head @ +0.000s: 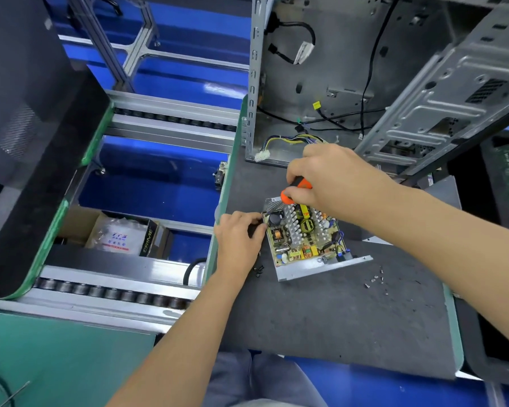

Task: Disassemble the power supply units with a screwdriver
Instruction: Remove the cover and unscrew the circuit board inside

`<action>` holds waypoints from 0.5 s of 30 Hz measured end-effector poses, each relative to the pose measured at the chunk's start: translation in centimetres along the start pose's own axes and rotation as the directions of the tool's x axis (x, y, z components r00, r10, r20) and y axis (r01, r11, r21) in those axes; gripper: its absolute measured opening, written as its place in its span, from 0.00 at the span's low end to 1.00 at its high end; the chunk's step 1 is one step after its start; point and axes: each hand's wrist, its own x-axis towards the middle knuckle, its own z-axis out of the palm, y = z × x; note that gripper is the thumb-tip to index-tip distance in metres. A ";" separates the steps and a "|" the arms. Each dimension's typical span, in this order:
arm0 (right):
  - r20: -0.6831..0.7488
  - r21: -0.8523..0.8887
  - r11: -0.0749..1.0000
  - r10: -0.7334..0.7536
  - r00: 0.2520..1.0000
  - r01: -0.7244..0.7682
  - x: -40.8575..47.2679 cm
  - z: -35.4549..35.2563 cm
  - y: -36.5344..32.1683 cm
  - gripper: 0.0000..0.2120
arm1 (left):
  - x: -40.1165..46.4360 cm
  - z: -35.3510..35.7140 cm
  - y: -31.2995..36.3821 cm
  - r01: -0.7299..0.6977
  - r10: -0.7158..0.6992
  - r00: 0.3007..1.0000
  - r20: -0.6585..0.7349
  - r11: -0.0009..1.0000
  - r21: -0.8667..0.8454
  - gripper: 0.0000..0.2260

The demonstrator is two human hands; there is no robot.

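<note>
Leftmost, under the conveyor rails, a cardboard box (pixel 80 223) holds a plastic bag (pixel 121 235) printed with blue characters over a red strip, too small to read, and a dark carton (pixel 149 240) whose side reads "PRIME".

Further right, on the dark counter (pixel 335 312), the left hand (pixel 238 239) curls its fingers (pixel 254 223) round the near left edge of the opened power supply unit (pixel 303 239), gripping it; a dark object under them cannot be made out. The unit lies flat, cover off, its circuit board, heatsinks and coils bare in the metal tray. Small black screws (pixel 258 270) lie just beside that hand.

Above the unit's far edge the right hand (pixel 326 177) clenches the orange handle of the screwdriver (pixel 296 190), the shaft pointing down into the board; the tip is hidden. The step seems to be freeing a board screw. It would go best with the shaft held upright over the screw head, firm downward pressure before turning, and the left hand bracing the tray so it does not skate.

Right again, silver screws (pixel 375 280) lie scattered on the counter, near the unit. Behind stands an empty computer case (pixel 350 69).
</note>
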 end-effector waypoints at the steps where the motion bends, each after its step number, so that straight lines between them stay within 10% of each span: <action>1: 0.009 -0.009 1.000 -0.001 1.000 0.001 0.1 0.2 0.0 0.12 | 0.0 0.1 -0.1 -0.005 0.005 1.000 -0.002 1.000 0.001 0.07; 15: 0.146 -0.124 0.992 0.030 0.989 -0.011 1.8 -0.2 -1.8 0.16 | 0.1 0.8 -0.7 -0.085 0.086 0.996 -0.027 0.996 0.036 0.08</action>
